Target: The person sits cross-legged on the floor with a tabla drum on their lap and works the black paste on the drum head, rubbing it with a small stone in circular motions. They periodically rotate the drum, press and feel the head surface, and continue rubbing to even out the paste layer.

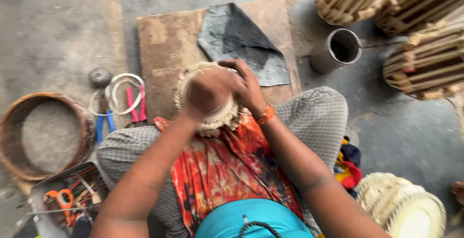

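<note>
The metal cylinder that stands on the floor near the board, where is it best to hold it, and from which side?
Grip the metal cylinder around its round outer wall, coming from the side. It stands tilted with its open mouth upward, and the wall looks plain, with no handle visible.

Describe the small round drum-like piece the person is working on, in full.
The small round piece looks pale and straw-coloured, ringed with woven lacing at its rim. It rests tilted on the lap, over an orange patterned cloth. The left hand covers its top as a fist; the right hand grips its far edge. Most of it is hidden and blurred.
</note>
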